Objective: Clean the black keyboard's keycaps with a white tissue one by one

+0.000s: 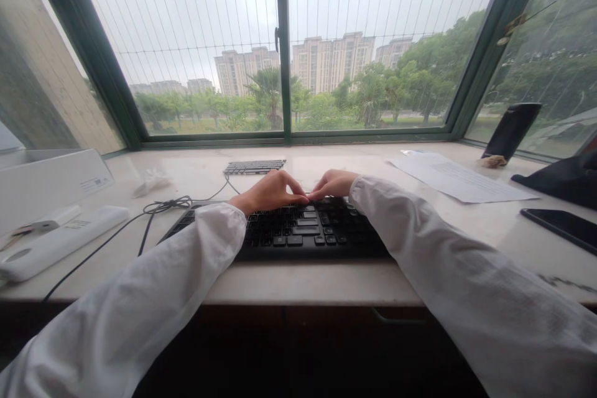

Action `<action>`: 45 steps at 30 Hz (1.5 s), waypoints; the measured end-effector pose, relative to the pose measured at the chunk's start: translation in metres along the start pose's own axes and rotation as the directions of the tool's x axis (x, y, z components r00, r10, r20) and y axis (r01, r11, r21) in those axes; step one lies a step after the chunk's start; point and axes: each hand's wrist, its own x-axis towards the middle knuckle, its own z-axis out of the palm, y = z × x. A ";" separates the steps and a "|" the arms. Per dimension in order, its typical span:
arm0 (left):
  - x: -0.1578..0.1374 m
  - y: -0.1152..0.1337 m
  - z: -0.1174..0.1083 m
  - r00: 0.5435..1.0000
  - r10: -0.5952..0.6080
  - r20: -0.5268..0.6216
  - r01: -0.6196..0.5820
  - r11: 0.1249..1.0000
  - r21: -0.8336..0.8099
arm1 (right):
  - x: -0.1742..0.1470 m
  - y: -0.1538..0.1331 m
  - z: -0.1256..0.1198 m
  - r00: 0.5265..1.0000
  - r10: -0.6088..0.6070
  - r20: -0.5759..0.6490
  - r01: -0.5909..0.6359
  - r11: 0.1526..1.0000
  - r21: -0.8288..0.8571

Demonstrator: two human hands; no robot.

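Observation:
A black keyboard (289, 252) lies on the pale stone sill, its front side toward me. Some of its key places look bare, while larger keys show near its middle. My left hand (275, 191) is over the keyboard's back part, thumb and forefinger pinched together. From the other side my right hand (333, 185) meets it, also in a pinch, the fingertips of both hands touching or nearly so. Whatever is between the fingers is too small to make out. Behind my left hand, dark keycaps (254, 166) lie in rows on the sill.
A tangled black cable (170, 204) runs left of the keyboard. Further left are a white power strip (65, 242) and a white box (56, 180). On the right lie printed paper (459, 177), a phone (562, 227) and dark cloth (566, 180). A dark upright object (513, 130) leans by the window.

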 end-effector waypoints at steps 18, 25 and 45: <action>-0.002 0.004 -0.001 1.000 -0.017 0.026 0.017 1.000 -0.010 | -0.010 0.002 0.000 0.960 -0.279 0.005 0.279 0.960 0.033; -0.001 0.002 0.002 1.000 0.024 0.001 -0.024 0.999 0.047 | -0.012 -0.004 0.001 0.953 -0.299 -0.048 0.296 0.953 -0.058; 0.001 -0.004 0.003 0.991 -0.128 0.046 0.130 0.991 -0.039 | -0.016 -0.007 -0.001 0.929 -0.363 -0.071 0.353 0.927 -0.124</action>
